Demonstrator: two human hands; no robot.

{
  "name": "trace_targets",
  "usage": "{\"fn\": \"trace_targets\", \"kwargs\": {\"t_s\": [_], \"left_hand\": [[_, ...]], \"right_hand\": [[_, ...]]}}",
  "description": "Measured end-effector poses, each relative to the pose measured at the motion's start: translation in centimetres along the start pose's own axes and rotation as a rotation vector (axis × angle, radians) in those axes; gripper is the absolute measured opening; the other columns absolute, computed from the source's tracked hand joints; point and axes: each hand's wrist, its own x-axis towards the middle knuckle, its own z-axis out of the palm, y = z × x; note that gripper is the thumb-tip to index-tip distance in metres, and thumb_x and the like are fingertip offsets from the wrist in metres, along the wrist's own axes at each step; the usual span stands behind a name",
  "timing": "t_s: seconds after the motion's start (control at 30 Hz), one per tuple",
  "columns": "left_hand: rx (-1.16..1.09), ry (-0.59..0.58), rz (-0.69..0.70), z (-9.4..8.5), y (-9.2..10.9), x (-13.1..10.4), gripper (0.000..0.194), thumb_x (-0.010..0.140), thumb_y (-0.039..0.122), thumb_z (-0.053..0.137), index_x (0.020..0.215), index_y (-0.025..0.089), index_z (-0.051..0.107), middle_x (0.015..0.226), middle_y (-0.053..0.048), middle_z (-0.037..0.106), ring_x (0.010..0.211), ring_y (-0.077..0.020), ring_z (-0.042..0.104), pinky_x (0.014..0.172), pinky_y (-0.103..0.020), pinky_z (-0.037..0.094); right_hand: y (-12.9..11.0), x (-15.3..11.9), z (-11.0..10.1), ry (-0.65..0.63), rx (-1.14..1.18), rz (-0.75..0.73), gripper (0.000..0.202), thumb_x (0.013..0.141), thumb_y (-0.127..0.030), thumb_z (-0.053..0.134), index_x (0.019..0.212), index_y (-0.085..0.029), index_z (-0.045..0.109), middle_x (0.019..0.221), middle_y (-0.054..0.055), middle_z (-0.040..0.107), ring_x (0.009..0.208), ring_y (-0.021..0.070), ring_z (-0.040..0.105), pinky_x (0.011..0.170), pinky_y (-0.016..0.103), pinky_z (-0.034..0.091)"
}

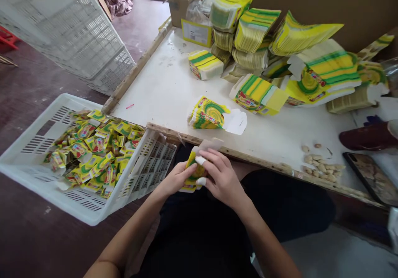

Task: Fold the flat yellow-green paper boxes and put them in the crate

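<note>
Over my lap, just off the table's front edge, I hold a yellow and green printed carton (190, 182) with a pale flap sticking up. My left hand (175, 179) grips its left side, thumb across the front. Fingers of my right hand (222, 176) press on the carton's face and flap from the right; two fingertips wear white covers. On the table beyond my hands lies a small fanned stack of flat cartons (207, 113) with a white flap spread to the right. Part of the held carton is hidden behind my fingers.
A white plastic crate (107, 205) of folded cartons stands at left, and a larger crate (102, 33) leans behind it. Carton stacks (258, 29) fill the back of the white table (149, 91). Peanuts (320, 168), a phone (370, 176) and a dark red cup (367, 136) lie at right.
</note>
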Motion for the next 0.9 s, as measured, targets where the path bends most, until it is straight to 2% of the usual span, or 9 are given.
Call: {"fn": "trace_targets", "kwargs": {"t_s": [0.1,0.23,0.33,0.43,0.57,0.63,0.73,0.83,0.9], "left_hand": [[0.110,-0.130,-0.081,-0.8,1.0,0.0,0.049,0.073,0.061,0.068,0.084,0.014,0.069,0.078,-0.004,0.070,0.070,-0.0153,0.063,0.064,-0.023,0.049],[0.139,-0.299,-0.143,-1.4,2.9,0.4,0.040,0.075,0.052,0.070,0.088,0.014,0.070,0.083,-0.005,0.072,0.073,-0.0163,0.065,0.066,-0.023,0.050],[0.080,-0.311,-0.172,-1.8,4.3,0.7,0.035,0.074,0.047,0.071,0.088,0.014,0.070,0.080,-0.003,0.072,0.068,-0.0158,0.065,0.063,-0.023,0.049],[0.046,-0.297,-0.191,-2.4,5.4,1.3,0.036,0.071,0.047,0.073,0.086,0.014,0.070,0.075,-0.002,0.071,0.062,-0.0142,0.064,0.060,-0.022,0.049],[0.079,-0.343,-0.183,-2.7,7.4,2.8,0.041,0.066,0.048,0.077,0.086,0.014,0.068,0.075,-0.003,0.071,0.061,-0.0138,0.064,0.059,-0.022,0.049],[0.131,-0.305,-0.097,-2.6,9.0,3.8,0.041,0.068,0.051,0.073,0.084,0.014,0.065,0.071,-0.001,0.068,0.059,-0.0125,0.061,0.056,-0.021,0.047],[0.340,-0.212,0.128,-2.6,12.5,5.8,0.043,0.074,0.055,0.065,0.091,0.015,0.063,0.071,-0.001,0.064,0.059,-0.0120,0.059,0.054,-0.022,0.046],[0.696,-0.070,0.450,-2.9,15.9,8.2,0.051,0.078,0.056,0.061,0.107,0.014,0.061,0.089,-0.006,0.067,0.080,-0.0181,0.063,0.069,-0.029,0.050],[0.934,-0.024,0.644,-2.9,17.2,9.8,0.061,0.073,0.056,0.066,0.117,0.015,0.057,0.111,-0.012,0.065,0.103,-0.0249,0.061,0.086,-0.037,0.049]], "right_hand": [[0.0,0.8,-1.5,-0.128,-0.125,-0.096,0.030,0.089,-0.013,0.053,0.118,-0.019,0.059,0.136,0.013,0.057,0.136,0.0312,0.041,0.109,0.053,0.039],[0.3,1.9,-2.9,-0.090,-0.231,-0.170,0.024,0.094,-0.010,0.048,0.109,-0.022,0.064,0.127,0.010,0.064,0.128,0.0256,0.051,0.110,0.051,0.038],[0.6,3.0,-3.5,-0.115,-0.145,-0.247,0.021,0.097,-0.016,0.046,0.108,-0.018,0.064,0.118,0.011,0.067,0.117,0.0228,0.059,0.105,0.044,0.046],[0.5,4.2,-3.9,-0.168,-0.140,-0.259,0.024,0.095,-0.017,0.046,0.110,-0.012,0.064,0.121,0.016,0.064,0.117,0.0263,0.057,0.101,0.043,0.049],[0.7,5.5,-4.0,-0.073,-0.209,-0.273,0.025,0.098,-0.013,0.043,0.107,-0.015,0.067,0.102,0.011,0.069,0.100,0.0213,0.061,0.087,0.036,0.052],[1.2,6.2,-4.1,0.019,-0.259,-0.266,0.025,0.099,-0.015,0.045,0.103,-0.017,0.069,0.093,0.008,0.068,0.091,0.0192,0.061,0.080,0.033,0.050],[2.6,7.5,-4.0,0.149,-0.394,-0.197,0.024,0.099,-0.015,0.047,0.104,-0.017,0.070,0.092,0.008,0.067,0.087,0.0194,0.059,0.076,0.032,0.046],[4.4,8.8,-3.3,0.191,-0.575,-0.011,0.026,0.097,-0.014,0.047,0.109,-0.019,0.070,0.093,0.009,0.066,0.083,0.0213,0.055,0.072,0.033,0.041],[5.2,9.3,-2.7,0.113,-0.650,0.144,0.027,0.094,-0.011,0.048,0.108,-0.018,0.070,0.093,0.010,0.065,0.081,0.0228,0.054,0.071,0.034,0.039]]}}
